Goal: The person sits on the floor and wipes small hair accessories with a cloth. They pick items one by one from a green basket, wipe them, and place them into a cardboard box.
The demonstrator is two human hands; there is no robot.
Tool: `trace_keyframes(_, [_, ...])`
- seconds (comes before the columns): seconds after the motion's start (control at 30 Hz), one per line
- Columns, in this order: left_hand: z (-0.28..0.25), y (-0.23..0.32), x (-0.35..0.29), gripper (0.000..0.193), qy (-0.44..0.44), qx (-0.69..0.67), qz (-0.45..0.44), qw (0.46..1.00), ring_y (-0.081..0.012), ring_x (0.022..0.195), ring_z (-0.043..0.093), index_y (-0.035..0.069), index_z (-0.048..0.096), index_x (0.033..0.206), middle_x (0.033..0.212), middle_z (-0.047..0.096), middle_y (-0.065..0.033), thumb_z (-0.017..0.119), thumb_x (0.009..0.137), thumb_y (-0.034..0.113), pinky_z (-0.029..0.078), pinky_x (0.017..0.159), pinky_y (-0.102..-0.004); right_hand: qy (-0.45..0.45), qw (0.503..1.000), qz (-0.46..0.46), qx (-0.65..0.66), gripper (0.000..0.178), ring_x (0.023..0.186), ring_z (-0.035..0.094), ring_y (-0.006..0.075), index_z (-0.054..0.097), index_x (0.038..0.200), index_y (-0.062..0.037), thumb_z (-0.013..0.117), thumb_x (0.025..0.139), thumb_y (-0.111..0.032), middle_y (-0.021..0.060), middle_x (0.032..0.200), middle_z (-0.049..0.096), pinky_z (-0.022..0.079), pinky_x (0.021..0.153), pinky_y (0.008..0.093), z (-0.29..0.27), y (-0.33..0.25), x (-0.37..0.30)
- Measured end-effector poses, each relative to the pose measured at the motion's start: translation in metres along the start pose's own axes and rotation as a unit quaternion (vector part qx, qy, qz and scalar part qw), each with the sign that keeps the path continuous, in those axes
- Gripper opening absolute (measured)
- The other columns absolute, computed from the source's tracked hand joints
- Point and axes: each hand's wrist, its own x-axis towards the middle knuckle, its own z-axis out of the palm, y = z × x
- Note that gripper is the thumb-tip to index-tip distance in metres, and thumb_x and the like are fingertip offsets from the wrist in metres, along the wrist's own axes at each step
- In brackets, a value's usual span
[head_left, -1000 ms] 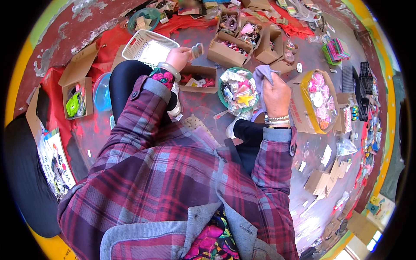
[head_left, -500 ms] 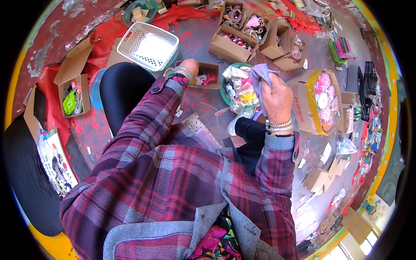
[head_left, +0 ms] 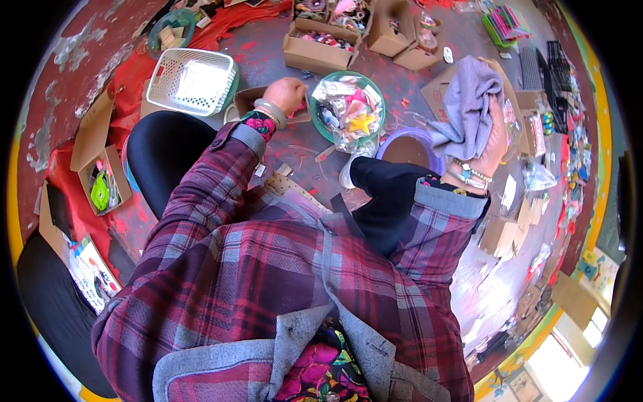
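My right hand (head_left: pixel 495 139) grips a greyish-purple cloth (head_left: pixel 469 100), which hangs spread out on the left side of the fingers. The cloth is above the right rim of a purple bucket (head_left: pixel 406 149) and partly covers a cardboard box behind it. My left hand (head_left: pixel 285 96) is closed in a fist over a small cardboard box (head_left: pixel 249 100). Whatever its fingers hold, if anything, is hidden. Between my hands stands a green basin (head_left: pixel 380 114) with small plastic-wrapped pieces, a yellow star-shaped one among them.
A white perforated basket (head_left: pixel 159 90) stands beyond my left knee. Several cardboard boxes (head_left: pixel 315 59) with colourful small goods are at the far middle. On the left an open box (head_left: pixel 94 141) holds a bright green item. Cardboard pieces (head_left: pixel 504 234) and scraps litter the floor at right.
My right hand has moved right, and the bunched cloth has spread out. The purple bucket shows more now. My left hand stays by the small box, and the view has shifted.
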Motion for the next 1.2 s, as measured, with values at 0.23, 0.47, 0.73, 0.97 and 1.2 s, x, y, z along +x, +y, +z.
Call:
trace_keyframes(0.23, [0.092, 0.036, -0.045, 0.034, -0.258, 0.080, 0.212, 0.939, -0.0330, 0.099, 0.048, 0.002, 0.054, 0.101, 0.103, 0.053, -0.0162, 0.058, 0.070, 0.014, 0.039, 0.085, -0.0385, -0.043, 0.994, 0.033, 0.091, 0.034, 0.095, 0.056, 0.0242, 0.048, 0.114, -0.0011, 0.051, 0.082, -0.011, 0.0127, 0.105, 0.057, 0.045, 0.084, 0.0347, -0.024, 0.000, 0.005])
trace_keyframes(0.47, [0.144, 0.026, -0.059, 0.069, -0.378, 0.226, 0.220, 0.871, -0.0316, 0.129, 0.016, 0.007, 0.019, 0.134, 0.138, 0.019, -0.0170, 0.054, 0.074, 0.008, 0.025, 0.102, -0.0361, -0.056, 0.991, 0.055, 0.111, 0.028, 0.088, 0.059, 0.0214, 0.052, 0.108, 0.0001, 0.054, 0.082, -0.011, 0.0120, 0.100, 0.059, 0.048, 0.077, 0.0316, -0.021, 0.004, 0.008])
trace_keyframes(0.73, [0.164, 0.030, -0.040, 0.061, -0.367, 0.231, 0.210, 0.876, -0.0291, 0.114, 0.039, 0.006, 0.033, 0.126, 0.124, 0.041, -0.0135, 0.057, 0.070, 0.003, 0.037, 0.093, -0.0340, 0.000, 0.994, 0.075, 0.081, 0.029, 0.084, 0.060, 0.0214, 0.053, 0.107, 0.0004, 0.056, 0.081, -0.012, 0.0120, 0.097, 0.061, 0.049, 0.074, 0.0302, -0.009, 0.008, 0.007])
trace_keyframes(0.97, [0.167, 0.018, -0.042, 0.046, -0.299, 0.238, 0.242, 0.892, -0.0275, 0.101, 0.048, 0.007, 0.046, 0.115, 0.111, 0.051, -0.0121, 0.057, 0.071, 0.009, 0.042, 0.085, -0.0336, 0.013, 0.995, 0.067, 0.072, 0.027, 0.084, 0.060, 0.0210, 0.056, 0.103, 0.0012, 0.058, 0.079, -0.010, 0.0123, 0.095, 0.061, 0.050, 0.073, 0.0300, 0.004, 0.013, 0.004])
trace_keyframes(1.2, [0.147, 0.021, -0.022, 0.011, -0.207, -0.120, 0.027, 0.970, -0.0234, 0.069, 0.058, 0.001, 0.055, 0.074, 0.069, 0.058, -0.0134, 0.057, 0.071, 0.012, 0.045, 0.063, -0.0334, 0.002, 0.996, 0.071, 0.062, 0.026, 0.081, 0.061, 0.0212, 0.056, 0.102, 0.0007, 0.058, 0.079, -0.011, 0.0118, 0.094, 0.062, 0.051, 0.070, 0.0299, 0.000, 0.014, 0.005])
